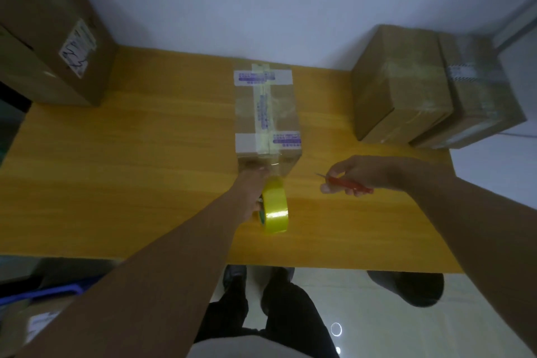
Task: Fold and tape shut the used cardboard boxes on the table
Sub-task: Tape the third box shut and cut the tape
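Cutting the tape strip (273,169) cleanly looks like the step in hand. The cardboard box (267,113) sits mid-table (145,168), nearer the far edge, with its top seam already taped. The clear strip runs from the box's near face down to the yellow tape roll (275,208). The left hand (251,192) holds the roll just in front of the box; the fingers are blurred, but they seem curled on its core. The right hand (359,174), right of the roll and apart from it, pinches a red-handled cutter (345,184) with its blade pointing left toward the strip. It would be best to keep the strip taut, slice close to the roll, then press the loose end flat against the near face. Two taped boxes (401,87) stand at the far right corner, and a larger box (49,38) at the far left.
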